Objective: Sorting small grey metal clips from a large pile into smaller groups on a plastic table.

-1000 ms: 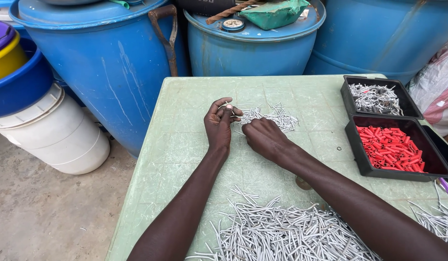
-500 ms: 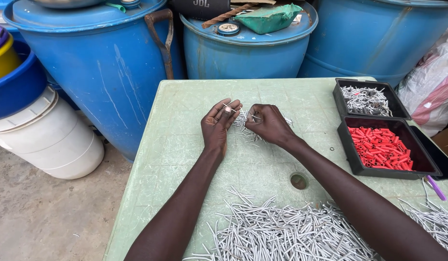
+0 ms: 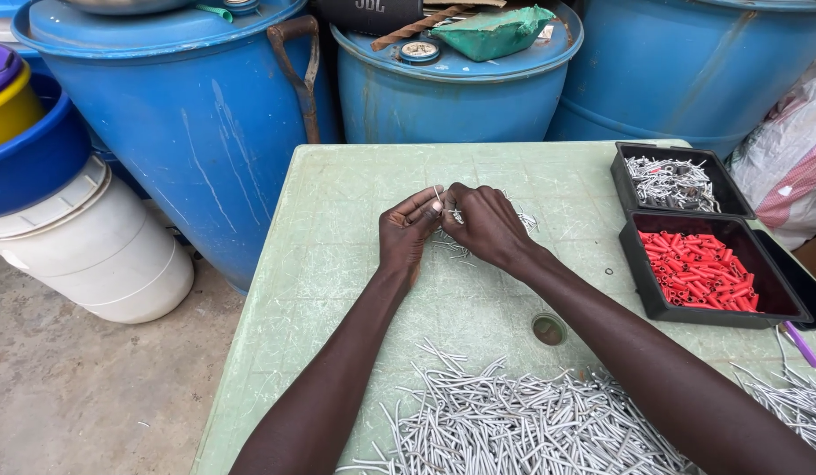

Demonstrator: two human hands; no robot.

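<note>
Where both hands (image 3: 452, 224) meet | thin grey pin (image 3: 438, 195) pinched between

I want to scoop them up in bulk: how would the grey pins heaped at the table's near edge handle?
The grey pins look thin, so probably light. They lie crisscrossed, so a scoop may snag and shed some. Being round, strays could roll on the table.

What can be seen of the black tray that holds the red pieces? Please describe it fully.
The black tray is a shallow rectangular box, apparently plastic, with a raised rim. It lies flat on the green table at the right, against a second black tray of grey pieces. Small red tubes partly fill it. Neither hand touches it.
</note>
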